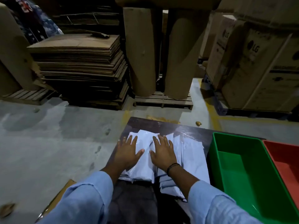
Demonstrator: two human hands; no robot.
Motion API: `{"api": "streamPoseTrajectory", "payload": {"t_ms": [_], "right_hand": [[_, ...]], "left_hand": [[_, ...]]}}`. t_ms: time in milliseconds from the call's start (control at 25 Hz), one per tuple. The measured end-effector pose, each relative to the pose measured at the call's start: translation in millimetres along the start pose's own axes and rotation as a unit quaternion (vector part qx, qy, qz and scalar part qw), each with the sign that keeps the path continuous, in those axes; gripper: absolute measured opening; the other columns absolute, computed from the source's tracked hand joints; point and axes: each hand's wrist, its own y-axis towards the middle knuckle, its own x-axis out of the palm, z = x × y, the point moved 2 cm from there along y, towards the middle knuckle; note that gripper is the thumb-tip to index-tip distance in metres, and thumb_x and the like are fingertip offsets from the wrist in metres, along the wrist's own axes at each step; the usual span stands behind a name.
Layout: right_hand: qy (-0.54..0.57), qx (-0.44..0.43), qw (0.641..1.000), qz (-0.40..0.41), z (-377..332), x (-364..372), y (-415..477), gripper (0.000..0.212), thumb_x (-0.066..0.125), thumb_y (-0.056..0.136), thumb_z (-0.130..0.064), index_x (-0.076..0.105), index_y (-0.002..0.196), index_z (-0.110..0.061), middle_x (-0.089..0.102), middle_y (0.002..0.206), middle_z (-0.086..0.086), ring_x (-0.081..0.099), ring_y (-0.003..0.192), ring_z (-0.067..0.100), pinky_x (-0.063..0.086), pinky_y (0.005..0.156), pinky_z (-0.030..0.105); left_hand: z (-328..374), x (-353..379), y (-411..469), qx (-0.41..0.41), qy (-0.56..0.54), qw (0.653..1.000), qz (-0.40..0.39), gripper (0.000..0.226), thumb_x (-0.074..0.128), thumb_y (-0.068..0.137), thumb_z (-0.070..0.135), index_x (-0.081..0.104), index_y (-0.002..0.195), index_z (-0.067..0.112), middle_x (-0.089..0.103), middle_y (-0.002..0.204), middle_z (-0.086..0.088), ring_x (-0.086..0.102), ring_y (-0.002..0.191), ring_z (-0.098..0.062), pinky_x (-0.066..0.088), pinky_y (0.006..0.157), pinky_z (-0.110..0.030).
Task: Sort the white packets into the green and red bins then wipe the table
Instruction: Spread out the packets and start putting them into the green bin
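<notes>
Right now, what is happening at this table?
A person rests both hands flat on a pile of white packets on the dark table: left hand, right hand. Neither hand grips a packet. The green bin and the red bin beside it show no packets, so sorting has not begun.

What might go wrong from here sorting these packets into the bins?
The white packets lie in a loose overlapping pile, some seemingly overhanging the near edge of the table; they may slide off. The left hand and right hand rest flat on it, so pulling one may drag others. The green bin and red bin sit side by side; mis-drops are possible.
</notes>
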Motion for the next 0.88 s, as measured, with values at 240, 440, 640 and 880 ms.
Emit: {"api": "streamPoseTrajectory", "payload": {"t_ms": [240,440,640,880], "right_hand": [[0.010,0.064,0.998,0.009,-26,20,12,0.066,0.044,0.097,-0.036,0.022,0.157,-0.020,0.020,0.164,0.008,0.013,0.152,0.029,0.013,0.122,0.048],[0.007,0.102,0.994,0.036,-25,27,9,0.066,0.048,0.094,-0.036,0.029,0.154,-0.017,0.029,0.161,0.011,0.023,0.149,0.031,0.018,0.120,0.048],[0.012,0.132,0.991,0.037,-31,34,9,0.064,0.049,0.095,-0.035,0.031,0.154,-0.017,0.027,0.161,0.011,0.023,0.149,0.032,0.017,0.120,0.049],[-0.033,0.120,0.992,0.023,-57,46,18,0.052,0.039,0.100,-0.031,0.035,0.150,-0.020,0.024,0.162,0.011,0.018,0.150,0.035,0.018,0.120,0.053]], "left_hand": [[-10,22,10,0.057,-0.072,0.996,-0.014,0.094,0.031,0.088,0.081,0.011,0.162,0.027,0.010,0.170,-0.006,0.020,0.153,-0.030,0.023,0.122,-0.042],[-19,29,19,0.078,-0.057,0.995,-0.001,0.089,0.022,0.087,0.076,0.011,0.161,0.029,0.011,0.169,-0.005,0.036,0.143,-0.035,0.039,0.111,-0.049],[-27,21,27,0.060,-0.096,0.994,-0.009,0.078,0.034,0.092,0.053,0.015,0.161,0.024,0.011,0.169,-0.004,0.035,0.144,-0.037,0.044,0.107,-0.051],[-61,-3,36,0.001,-0.167,0.984,0.058,0.073,0.049,0.099,0.043,0.016,0.161,0.023,0.011,0.169,-0.005,0.025,0.150,-0.034,0.032,0.116,-0.048]]}}
